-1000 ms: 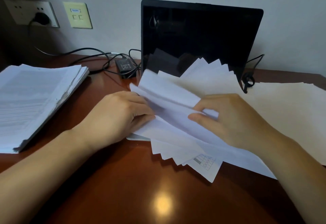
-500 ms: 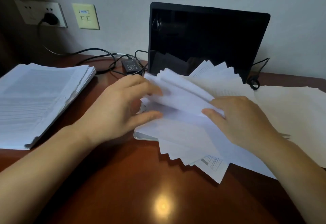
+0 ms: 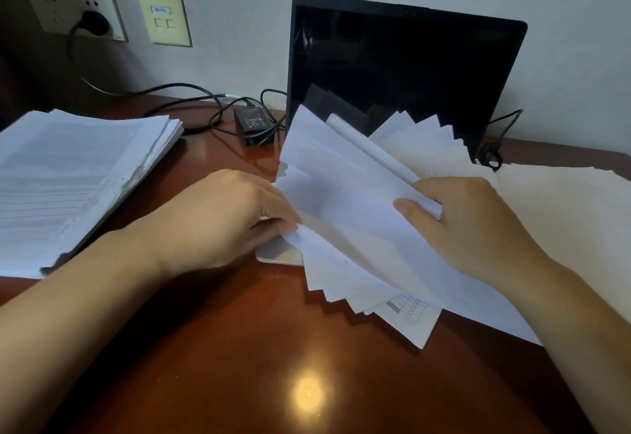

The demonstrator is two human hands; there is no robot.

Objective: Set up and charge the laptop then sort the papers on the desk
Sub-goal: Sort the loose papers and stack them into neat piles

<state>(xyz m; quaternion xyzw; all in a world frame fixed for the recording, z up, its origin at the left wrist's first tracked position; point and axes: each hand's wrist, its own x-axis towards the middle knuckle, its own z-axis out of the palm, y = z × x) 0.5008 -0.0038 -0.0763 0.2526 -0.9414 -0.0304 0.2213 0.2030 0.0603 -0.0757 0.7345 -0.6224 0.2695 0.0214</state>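
Observation:
A fan of white sheets lies spread over the base of the open laptop, whose screen is dark. My left hand pinches the left edge of the fanned sheets. My right hand grips the sheets from the right, thumb on top. A black charger brick lies left of the laptop, and its cable runs to a plug in the wall socket. Only a corner of the laptop base shows.
A thick stack of printed pages sits at the left of the brown desk. Cream sheets lie spread at the right. A second cable loops behind the laptop's right side. A yellowish wall plate is beside the socket.
My left hand opened and lifted off the sheets, then closed again lower on their left edge. The fan of sheets has spread wider and risen a little against the screen.

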